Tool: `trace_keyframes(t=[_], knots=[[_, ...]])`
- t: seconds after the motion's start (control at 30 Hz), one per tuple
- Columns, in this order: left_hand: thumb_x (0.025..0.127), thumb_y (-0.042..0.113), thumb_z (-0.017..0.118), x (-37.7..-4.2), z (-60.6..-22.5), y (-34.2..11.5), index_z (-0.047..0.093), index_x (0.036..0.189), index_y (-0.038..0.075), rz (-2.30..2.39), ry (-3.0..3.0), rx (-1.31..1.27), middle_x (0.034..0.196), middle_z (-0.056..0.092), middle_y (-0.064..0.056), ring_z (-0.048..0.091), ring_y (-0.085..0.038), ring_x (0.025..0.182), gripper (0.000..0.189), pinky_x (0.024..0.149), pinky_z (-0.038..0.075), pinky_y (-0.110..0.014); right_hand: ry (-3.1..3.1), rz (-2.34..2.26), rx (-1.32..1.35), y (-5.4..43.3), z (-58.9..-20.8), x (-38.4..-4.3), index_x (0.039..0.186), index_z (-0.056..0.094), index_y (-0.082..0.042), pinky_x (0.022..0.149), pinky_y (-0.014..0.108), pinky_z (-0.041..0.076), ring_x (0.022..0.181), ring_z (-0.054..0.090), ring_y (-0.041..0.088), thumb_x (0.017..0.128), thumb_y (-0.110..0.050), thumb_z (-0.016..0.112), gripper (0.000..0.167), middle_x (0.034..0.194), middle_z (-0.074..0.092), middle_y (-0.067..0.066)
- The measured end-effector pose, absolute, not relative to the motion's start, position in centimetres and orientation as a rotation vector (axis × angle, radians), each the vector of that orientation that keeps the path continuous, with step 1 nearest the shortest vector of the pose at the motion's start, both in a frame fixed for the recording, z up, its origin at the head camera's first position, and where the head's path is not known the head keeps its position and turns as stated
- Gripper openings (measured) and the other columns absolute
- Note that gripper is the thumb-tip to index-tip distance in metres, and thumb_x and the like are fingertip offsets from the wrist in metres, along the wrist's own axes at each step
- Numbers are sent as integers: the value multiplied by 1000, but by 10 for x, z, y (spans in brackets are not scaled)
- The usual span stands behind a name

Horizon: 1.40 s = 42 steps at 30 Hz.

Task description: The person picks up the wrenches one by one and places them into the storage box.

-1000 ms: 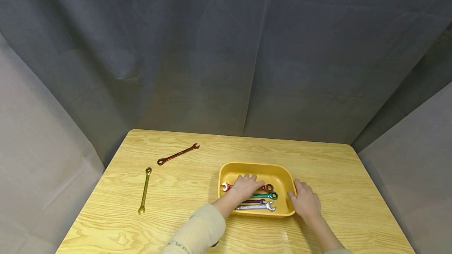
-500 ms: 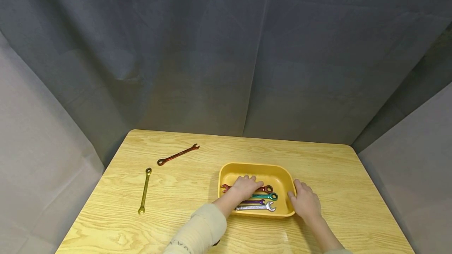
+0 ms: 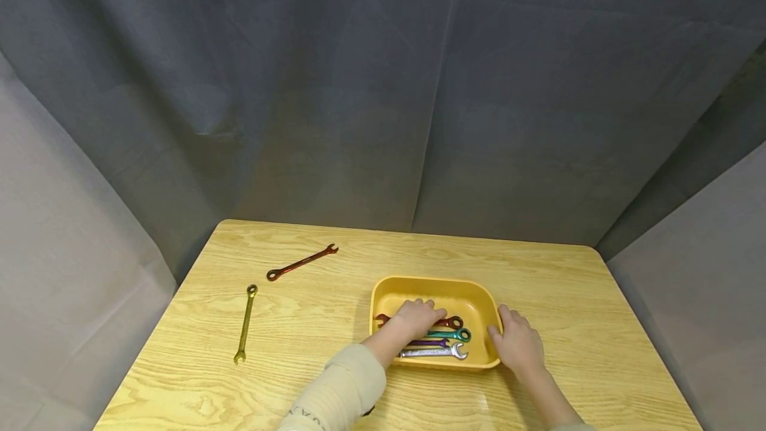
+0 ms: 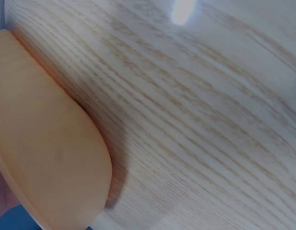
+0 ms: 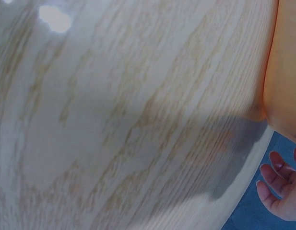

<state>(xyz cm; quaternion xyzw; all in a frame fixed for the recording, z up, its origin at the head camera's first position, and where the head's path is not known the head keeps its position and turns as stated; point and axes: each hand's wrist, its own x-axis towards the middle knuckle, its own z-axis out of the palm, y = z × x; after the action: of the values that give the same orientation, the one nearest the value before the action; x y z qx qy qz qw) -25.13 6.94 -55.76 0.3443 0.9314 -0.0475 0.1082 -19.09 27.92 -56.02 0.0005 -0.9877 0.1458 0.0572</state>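
Observation:
In the head view my left hand (image 3: 415, 320) reaches into a yellow plastic bin (image 3: 461, 285) and holds a red combination wrench (image 3: 455, 322) lying lengthwise there; palm and wrist hide its middle. A teal wrench (image 3: 445, 334), a purple wrench (image 3: 433, 343) and a silver wrench (image 3: 433, 352) lie nearer the bin's front wall, their left parts hidden by the forearm. At the bin's right end my right hand (image 3: 519, 344) grips the rim, thumb on the inner side and fingers outside. The left wrist view shows the bin's outer wall (image 4: 56, 139).
Left of the bin, a dark red wrench (image 3: 302, 263) and a yellow-green wrench (image 3: 245, 324) lie on the wooden table (image 3: 311, 378). Grey curtains (image 3: 335, 85) hang behind the table. A bent-fingered hand (image 5: 287, 189) shows in the right wrist view; whose, I cannot tell.
The red wrench has shifted slightly toward the bin's front, with the teal wrench moving a little the same way. My right hand has hardly moved.

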Motion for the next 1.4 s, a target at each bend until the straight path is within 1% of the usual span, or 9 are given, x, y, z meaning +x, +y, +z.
trace_keyframes(t=[0.13, 0.37, 0.87, 1.1, 1.17, 1.3, 1.4], knots=[[91, 17, 55, -250, -554, 69, 49, 123, 33, -161, 2730, 1013, 125, 52, 4, 52, -17, 109, 36, 84, 47, -31, -2990, 440, 2, 279, -560, -191, 120, 45, -1, 68, 55, 44, 90, 55, 40, 87, -24, 54, 42, 102, 57, 22], [91, 20, 53, -249, -554, 69, 49, 124, 33, -192, 2734, 1022, 124, 53, 5, 52, -16, 110, 35, 90, 43, -33, -3003, 452, -6, 279, -559, -191, 120, 45, -1, 69, 55, 43, 91, 55, 40, 87, -24, 53, 41, 103, 57, 22], [92, 26, 52, -247, -558, 63, 48, 127, 34, -248, 2785, 1108, 124, 51, 6, 50, -13, 111, 36, 91, 42, -33, -3001, 454, -10, 278, -558, -190, 119, 46, 0, 69, 56, 44, 89, 55, 40, 87, -24, 53, 41, 101, 57, 22], [95, 28, 47, -245, -555, 60, 44, 131, 35, -236, 2828, 1150, 132, 46, 6, 45, -15, 120, 37, 98, 38, -38, -3004, 447, -8, 278, -558, -190, 121, 44, 1, 70, 56, 44, 90, 54, 42, 87, -25, 53, 43, 104, 56, 24], [94, 29, 48, -244, -553, 58, 45, 130, 34, -234, 2849, 1183, 132, 46, 6, 45, -15, 120, 36, 98, 38, -39, -3006, 446, -10, 279, -559, -190, 121, 44, 0, 70, 56, 44, 91, 54, 42, 87, -25, 53, 43, 104, 56, 24], [91, 29, 54, -242, -549, 53, 48, 126, 32, -222, 2899, 1256, 126, 50, 6, 47, -15, 116, 35, 95, 41, -38, -3012, 446, -17, 278, -558, -191, 121, 44, 0, 72, 56, 43, 92, 54, 42, 88, -25, 52, 43, 105, 56, 24], [89, 28, 55, -240, -547, 49, 49, 124, 31, -210, 2929, 1294, 123, 51, 6, 48, -15, 112, 35, 92, 42, -37, -3017, 445, -16, 278, -558, -191, 122, 44, 0, 72, 56, 43, 94, 54, 42, 88, -25, 52, 43, 107, 55, 24]])
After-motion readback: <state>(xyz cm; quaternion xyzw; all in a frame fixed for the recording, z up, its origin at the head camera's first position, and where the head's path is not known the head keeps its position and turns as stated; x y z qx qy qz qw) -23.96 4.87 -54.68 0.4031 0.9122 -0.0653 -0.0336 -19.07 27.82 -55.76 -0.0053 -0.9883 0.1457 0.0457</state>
